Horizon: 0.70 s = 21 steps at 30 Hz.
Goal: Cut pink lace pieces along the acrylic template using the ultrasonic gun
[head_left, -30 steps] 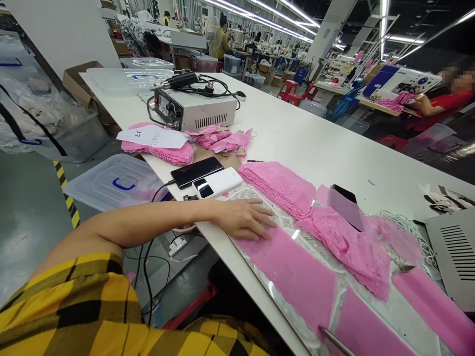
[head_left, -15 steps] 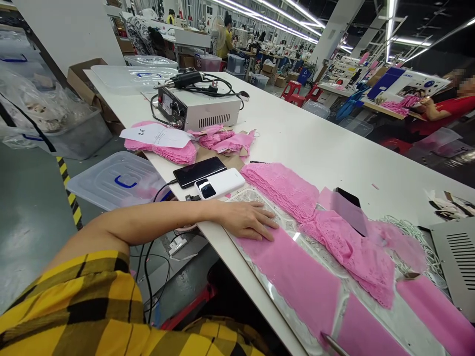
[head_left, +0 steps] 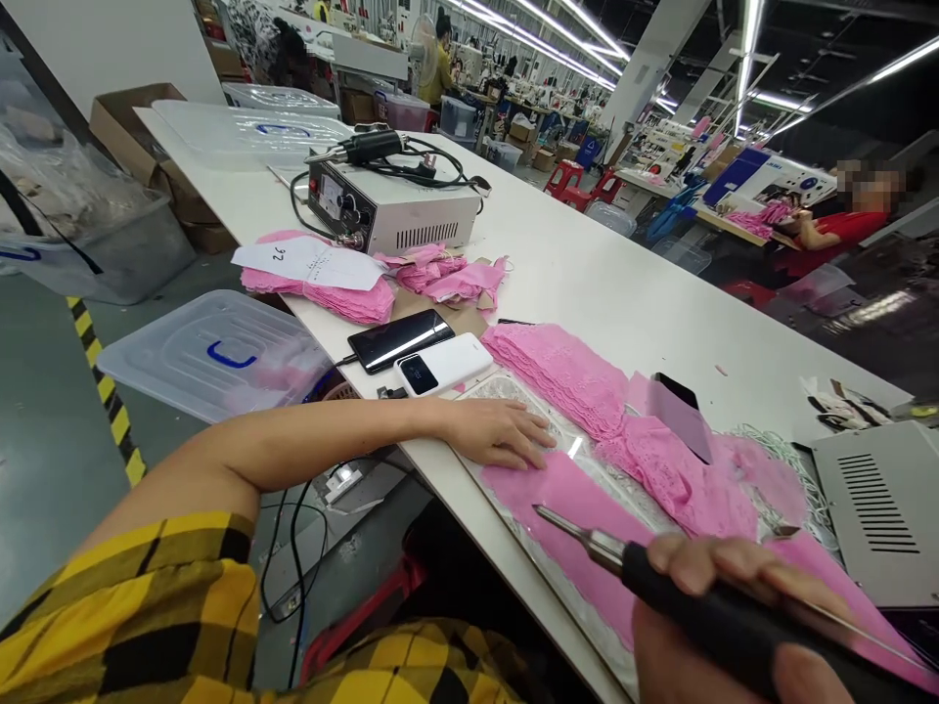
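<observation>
My left hand (head_left: 503, 432) lies flat, fingers stretched out, at the upper end of a smooth pink fabric strip (head_left: 564, 528). The strip rests on a pale, worn board (head_left: 506, 388). My right hand (head_left: 704, 606) is wrapped round a black-handled pen tool (head_left: 587, 538) with a pointed metal tip, like a soldering iron. Its tip points left, over the pink strip; I cannot tell whether it touches. A thin metal piece (head_left: 855, 626) also shows by the right fingers. Beyond the strip lie stacked pink lace pieces (head_left: 558, 372) and a crumpled pink lace piece (head_left: 652, 464).
On the white table (head_left: 587, 293) are a phone (head_left: 400, 340), a white power bank (head_left: 447, 364), a control box (head_left: 418, 220) carrying another black handpiece (head_left: 367, 147), and a paper-topped pink bundle (head_left: 315, 274). A grey vented box (head_left: 880, 508) stands right. Cables (head_left: 297, 557) hang below the table edge.
My right hand has come into view from the lower right, and the tool's tip has moved up and left over the fabric. The left hand keeps its place on the strip. The view has shifted slightly.
</observation>
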Tool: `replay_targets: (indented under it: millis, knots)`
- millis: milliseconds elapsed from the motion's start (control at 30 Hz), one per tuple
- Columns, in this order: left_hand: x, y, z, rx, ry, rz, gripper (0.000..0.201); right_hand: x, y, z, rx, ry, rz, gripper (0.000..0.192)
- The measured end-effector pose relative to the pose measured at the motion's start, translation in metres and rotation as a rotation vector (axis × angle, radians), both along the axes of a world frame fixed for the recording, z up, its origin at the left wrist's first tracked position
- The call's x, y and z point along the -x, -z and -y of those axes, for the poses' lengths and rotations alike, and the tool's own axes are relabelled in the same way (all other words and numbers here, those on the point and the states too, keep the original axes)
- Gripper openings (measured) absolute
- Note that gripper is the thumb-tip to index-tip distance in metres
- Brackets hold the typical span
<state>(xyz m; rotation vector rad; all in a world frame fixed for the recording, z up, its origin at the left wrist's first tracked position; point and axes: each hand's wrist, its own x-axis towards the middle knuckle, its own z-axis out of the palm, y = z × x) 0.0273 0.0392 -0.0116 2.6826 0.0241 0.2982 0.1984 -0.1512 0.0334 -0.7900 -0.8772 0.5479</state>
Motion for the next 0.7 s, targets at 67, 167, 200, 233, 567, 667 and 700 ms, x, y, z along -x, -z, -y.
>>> replay_targets:
  millis: [67, 167, 200, 233, 567, 667, 700]
  knots:
    - [0.000, 0.000, 0.000, -0.003, -0.002, 0.003, 0.027, 0.018, -0.002, -0.017, -0.033, -0.018, 0.031, 0.018]
    - [-0.001, 0.000, 0.000, -0.009, -0.001, 0.012, 0.026, 0.034, 0.002, -0.033, -0.053, -0.061, 0.071, 0.016]
    - [-0.001, 0.000, 0.000, -0.011, 0.001, 0.015, 0.026, 0.037, 0.004, -0.035, -0.049, -0.072, 0.078, 0.015]
    - [-0.001, 0.000, 0.000, -0.014, 0.002, 0.017, 0.027, 0.038, 0.006, -0.037, -0.046, -0.083, 0.086, 0.015]
    - [-0.002, 0.002, 0.002, -0.040, -0.022, 0.019, 0.026, 0.045, 0.011, -0.044, -0.039, -0.101, 0.090, 0.016]
    - [-0.002, 0.002, 0.002, -0.055, -0.015, 0.015, 0.027, 0.046, 0.011, -0.045, -0.029, -0.102, 0.087, 0.016]
    - [-0.002, 0.001, 0.002, -0.059, -0.013, 0.016, 0.027, 0.046, 0.011, -0.045, -0.027, -0.100, 0.086, 0.016]
